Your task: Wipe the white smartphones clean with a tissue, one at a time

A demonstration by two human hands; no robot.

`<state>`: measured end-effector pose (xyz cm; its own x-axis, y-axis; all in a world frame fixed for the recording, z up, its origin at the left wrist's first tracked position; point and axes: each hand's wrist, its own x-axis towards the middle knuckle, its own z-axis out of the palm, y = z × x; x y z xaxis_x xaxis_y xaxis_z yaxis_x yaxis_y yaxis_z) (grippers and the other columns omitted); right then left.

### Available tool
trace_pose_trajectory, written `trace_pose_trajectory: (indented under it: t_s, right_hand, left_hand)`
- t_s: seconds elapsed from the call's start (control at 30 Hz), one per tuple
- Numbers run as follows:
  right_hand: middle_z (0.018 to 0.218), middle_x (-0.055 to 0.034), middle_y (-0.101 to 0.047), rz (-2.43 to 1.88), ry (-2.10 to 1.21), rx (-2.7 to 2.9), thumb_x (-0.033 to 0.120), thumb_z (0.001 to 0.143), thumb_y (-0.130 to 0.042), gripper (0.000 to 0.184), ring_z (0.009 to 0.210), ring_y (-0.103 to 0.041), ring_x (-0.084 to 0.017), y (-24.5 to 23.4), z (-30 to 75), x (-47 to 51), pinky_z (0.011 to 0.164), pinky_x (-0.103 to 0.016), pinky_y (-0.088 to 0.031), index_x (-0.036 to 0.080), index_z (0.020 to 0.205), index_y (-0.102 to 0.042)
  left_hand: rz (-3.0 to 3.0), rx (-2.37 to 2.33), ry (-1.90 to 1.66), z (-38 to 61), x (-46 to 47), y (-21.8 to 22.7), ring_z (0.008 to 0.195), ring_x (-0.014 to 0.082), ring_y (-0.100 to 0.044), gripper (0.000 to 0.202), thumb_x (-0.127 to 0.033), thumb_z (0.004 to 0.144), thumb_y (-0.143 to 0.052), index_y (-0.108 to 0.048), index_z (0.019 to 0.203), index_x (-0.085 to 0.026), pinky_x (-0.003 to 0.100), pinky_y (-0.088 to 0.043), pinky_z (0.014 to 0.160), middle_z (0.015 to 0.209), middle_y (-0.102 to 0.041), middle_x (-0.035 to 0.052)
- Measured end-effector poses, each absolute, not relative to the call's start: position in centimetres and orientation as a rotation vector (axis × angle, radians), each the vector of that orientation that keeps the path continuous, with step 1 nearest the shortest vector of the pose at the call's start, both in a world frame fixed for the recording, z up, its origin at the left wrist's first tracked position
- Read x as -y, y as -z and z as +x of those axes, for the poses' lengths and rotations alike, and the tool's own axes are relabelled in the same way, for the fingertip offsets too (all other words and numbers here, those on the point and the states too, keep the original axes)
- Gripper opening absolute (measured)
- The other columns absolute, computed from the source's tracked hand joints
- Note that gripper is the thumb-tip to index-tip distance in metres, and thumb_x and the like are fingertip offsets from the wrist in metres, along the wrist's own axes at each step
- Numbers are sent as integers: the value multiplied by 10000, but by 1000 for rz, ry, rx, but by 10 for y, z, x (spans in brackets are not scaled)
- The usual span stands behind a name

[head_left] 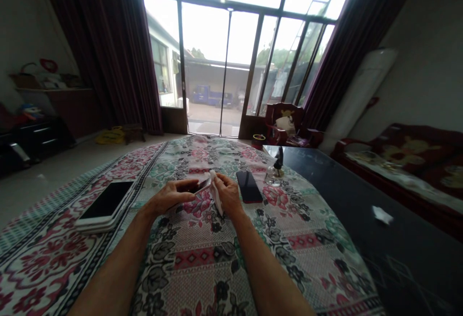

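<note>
Seated person, both forearms reaching forward over a floral-print tablecloth [202,277]. Left hand [169,197] closed, gripping a dark smartphone [201,185], which is tilted and held above the cloth. Right hand [228,194] pinches a white wipe [217,195] against the phone's end; paper or fabric, cannot tell. Black smartphone with red edges [249,186] lies flat on the cloth, just beside the right hand. Stack of white smartphones [106,204] lies screen up on the cloth, well left of the left hand. Glass ornament with a dark bird figure [278,164] stands at the cloth's edge, beside a black glass tabletop [361,219]. Red upholstered sofa [401,161] sits beyond the tabletop. Glass doors [217,65] face the table.
</note>
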<state>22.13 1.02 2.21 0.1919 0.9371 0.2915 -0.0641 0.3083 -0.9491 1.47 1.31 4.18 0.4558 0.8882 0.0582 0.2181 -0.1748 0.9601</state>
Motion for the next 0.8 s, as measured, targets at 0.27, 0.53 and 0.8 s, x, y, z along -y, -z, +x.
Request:
trace_pose_trajectory:
  t_s: [0.27,0.53,0.8]
  right_hand:
    - [830,-21,-711,-950,-988,1125,451,735,-672,301,778,-627,-178,-41,205,2,646,-253,-496,206,894,-743]
    - [800,17,-715,-609,-1307,625,381,671,-739,286,672,-628,-138,-41,184,6,640,-241,-508,223,909,-727]
    - [945,-20,-731,-624,-1319,763,417,735,-701,333,805,-662,-173,-24,164,12,710,-267,-523,217,999,-740]
  left_hand:
    - [1660,-1075,-937,20,-9,-50,1188,308,-581,646,-423,672,-754,-620,1261,-196,441,-450,1041,1278,-645,81]
    - [1626,-1080,-1067,41,-9,-49,1121,288,-615,607,-375,657,-777,-651,1217,-178,403,-475,978,1181,-694,94]
    - [1605,-1067,-1107,34,-11,-49,952,255,-651,629,-404,694,-744,-624,1252,-141,369,-499,850,1016,-728,82]
